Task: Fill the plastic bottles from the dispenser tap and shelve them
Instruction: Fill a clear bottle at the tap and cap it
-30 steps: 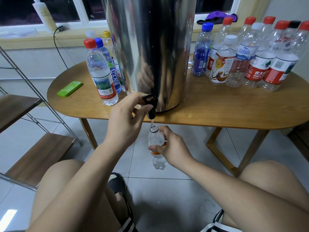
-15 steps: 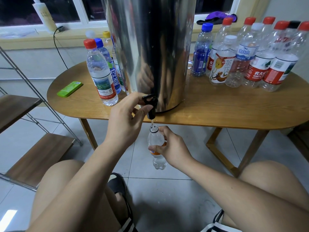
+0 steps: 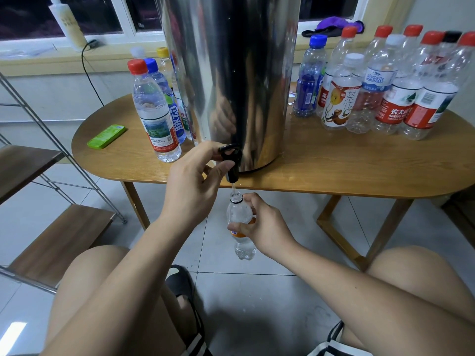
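A tall steel dispenser (image 3: 239, 80) stands on the wooden table (image 3: 334, 170). Its black tap (image 3: 231, 160) juts over the table's front edge. My left hand (image 3: 192, 186) grips the tap lever with thumb and fingers. A thin stream of water runs from the spout into a small clear bottle with an orange label (image 3: 240, 227). My right hand (image 3: 264, 227) holds that uncapped bottle upright just under the spout, below the table edge. The bottle looks nearly full.
Capped filled bottles (image 3: 156, 111) stand left of the dispenser, beside a green flat box (image 3: 106, 136). Several empty capped bottles (image 3: 390, 86) crowd the table's right. A metal-framed shelf with wooden boards (image 3: 59, 242) stands at left. My knees flank the tiled floor.
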The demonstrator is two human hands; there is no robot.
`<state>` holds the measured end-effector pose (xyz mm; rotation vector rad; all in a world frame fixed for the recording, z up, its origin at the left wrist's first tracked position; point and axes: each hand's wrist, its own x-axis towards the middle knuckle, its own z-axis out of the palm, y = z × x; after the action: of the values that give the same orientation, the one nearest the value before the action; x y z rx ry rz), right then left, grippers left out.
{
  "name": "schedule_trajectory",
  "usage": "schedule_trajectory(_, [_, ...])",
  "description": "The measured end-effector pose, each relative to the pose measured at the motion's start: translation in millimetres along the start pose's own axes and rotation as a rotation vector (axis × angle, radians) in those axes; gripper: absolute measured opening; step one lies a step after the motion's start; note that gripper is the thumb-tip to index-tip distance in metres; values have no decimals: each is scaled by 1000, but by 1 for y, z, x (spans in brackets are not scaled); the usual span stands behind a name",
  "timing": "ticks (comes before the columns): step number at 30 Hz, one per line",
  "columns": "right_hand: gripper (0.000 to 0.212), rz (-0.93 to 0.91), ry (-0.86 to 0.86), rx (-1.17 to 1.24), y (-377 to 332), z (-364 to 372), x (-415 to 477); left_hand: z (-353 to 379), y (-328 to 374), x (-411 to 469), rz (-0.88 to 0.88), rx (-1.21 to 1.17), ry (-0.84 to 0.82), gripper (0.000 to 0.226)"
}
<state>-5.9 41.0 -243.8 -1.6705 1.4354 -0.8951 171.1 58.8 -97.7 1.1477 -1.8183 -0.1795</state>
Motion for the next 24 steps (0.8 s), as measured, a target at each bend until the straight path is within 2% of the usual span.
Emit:
schedule_trajectory(5, [69, -4, 4, -1, -1, -1, 0, 0, 1, 0, 0, 5, 0, 14])
schedule_trajectory(12, [75, -3, -1, 11, -1, 0, -1, -1, 2, 0, 2, 4, -4, 15])
schedule_trajectory(16, [70, 2, -5, 14, -1, 0, -1, -1, 2, 0, 7, 8, -1, 14])
schedule_trajectory(24, [74, 1, 2, 2, 0, 0, 0, 0, 0, 0, 6, 7, 0, 13])
